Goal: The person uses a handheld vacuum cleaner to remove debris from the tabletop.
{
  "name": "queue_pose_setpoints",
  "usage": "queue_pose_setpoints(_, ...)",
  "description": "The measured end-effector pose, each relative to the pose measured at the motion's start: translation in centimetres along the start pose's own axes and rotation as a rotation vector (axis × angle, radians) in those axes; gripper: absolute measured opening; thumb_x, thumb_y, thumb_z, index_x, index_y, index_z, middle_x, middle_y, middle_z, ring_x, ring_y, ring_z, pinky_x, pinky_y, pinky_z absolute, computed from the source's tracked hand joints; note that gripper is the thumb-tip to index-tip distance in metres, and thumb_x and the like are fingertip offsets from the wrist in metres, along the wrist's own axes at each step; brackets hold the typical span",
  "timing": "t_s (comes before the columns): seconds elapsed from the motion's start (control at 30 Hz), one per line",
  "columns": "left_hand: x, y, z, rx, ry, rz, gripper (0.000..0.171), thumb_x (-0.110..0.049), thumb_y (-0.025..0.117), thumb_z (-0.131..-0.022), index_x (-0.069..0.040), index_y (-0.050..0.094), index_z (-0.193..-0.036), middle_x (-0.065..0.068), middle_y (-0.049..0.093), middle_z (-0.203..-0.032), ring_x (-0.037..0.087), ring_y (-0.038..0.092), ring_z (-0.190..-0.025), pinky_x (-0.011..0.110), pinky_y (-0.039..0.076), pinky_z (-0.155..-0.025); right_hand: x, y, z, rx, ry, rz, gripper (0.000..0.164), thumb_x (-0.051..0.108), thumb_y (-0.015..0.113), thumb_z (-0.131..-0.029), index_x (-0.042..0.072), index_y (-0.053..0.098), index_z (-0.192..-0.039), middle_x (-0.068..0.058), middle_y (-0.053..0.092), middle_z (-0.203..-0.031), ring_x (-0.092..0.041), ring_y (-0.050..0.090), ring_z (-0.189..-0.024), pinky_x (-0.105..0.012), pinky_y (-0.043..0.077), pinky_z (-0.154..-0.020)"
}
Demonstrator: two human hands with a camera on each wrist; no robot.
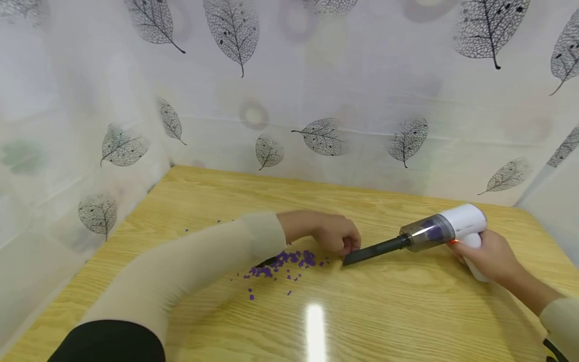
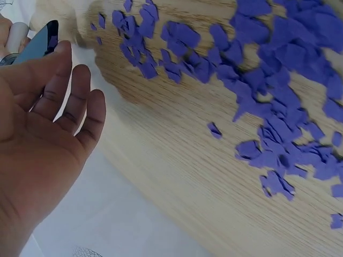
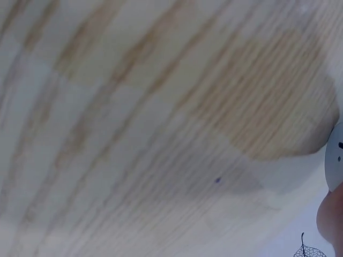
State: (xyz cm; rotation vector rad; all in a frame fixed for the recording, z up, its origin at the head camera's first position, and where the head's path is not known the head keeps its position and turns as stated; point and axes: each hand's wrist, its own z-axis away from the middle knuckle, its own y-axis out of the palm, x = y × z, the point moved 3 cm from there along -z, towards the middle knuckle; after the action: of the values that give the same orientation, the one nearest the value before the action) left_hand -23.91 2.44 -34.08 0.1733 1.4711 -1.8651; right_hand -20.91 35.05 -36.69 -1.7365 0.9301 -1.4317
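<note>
My right hand (image 1: 493,256) grips the handle of a white handheld vacuum cleaner (image 1: 466,221), with an orange-red light glowing by the thumb. Purple bits show inside its clear dust cup (image 1: 427,233). The black crevice nozzle (image 1: 377,250) slants down left toward the tabletop. My left hand (image 1: 332,234) reaches across to the nozzle tip, its fingers bent. In the left wrist view, thumb and index fingertips come together right at the nozzle's mouth, where a purple scrap shows; I cannot tell whether they pinch it. Purple paper scraps (image 2: 278,123) lie loosely heaped under the left forearm.
The wooden table (image 1: 407,311) carries stray purple bits (image 1: 251,297) around the heap. Behind it and on the left hangs a white curtain (image 1: 353,90) printed with dark leaves. A dark object (image 1: 267,262) shows under the left sleeve (image 1: 217,251).
</note>
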Motion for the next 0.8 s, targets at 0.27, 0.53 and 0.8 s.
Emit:
queue_pose_setpoints(0.27, 0.2, 0.3, -0.3, 0.04, -0.03, 0.023, 0.016, -0.002, 0.063, -0.084, -0.006, 0.062, -0.099, 0.001, 0.064, -0.091, 0.006, 0.059, -0.084, 0.011, 0.044, -0.077, 0.0, 0.1, 0.1, -0.016, -0.031, -0.009, 0.031, 0.029, 0.067, -0.083, 0.001, 0.054, -0.082, -0.006, 0.055, -0.065, -0.001, 0.044, -0.054, -0.023, 0.037, -0.048)
queue_pose_setpoints(0.53, 0.8, 0.3, 0.1, 0.097, 0.0, 0.039, 0.016, 0.0, 0.067, -0.081, -0.006, 0.059, -0.093, -0.001, 0.061, -0.083, 0.007, 0.057, -0.077, 0.013, 0.045, -0.073, 0.8, 0.7, -0.5, -0.022, -0.061, -0.012, 0.03, 0.027, 0.067, -0.082, 0.0, 0.054, -0.083, -0.006, 0.055, -0.065, -0.001, 0.044, -0.054, -0.024, 0.037, -0.048)
queue_pose_setpoints(0.8, 1.6, 0.2, 0.4, 0.094, 0.03, 0.142, 0.021, 0.007, 0.067, -0.076, -0.006, 0.057, -0.09, -0.001, 0.058, -0.076, 0.007, 0.053, -0.071, 0.014, 0.044, -0.071, 1.3, 0.7, -0.8, -0.006, -0.05, -0.047, 0.03, 0.029, 0.065, -0.085, 0.002, 0.054, -0.082, -0.003, 0.056, -0.062, -0.003, 0.047, -0.053, -0.024, 0.039, -0.048)
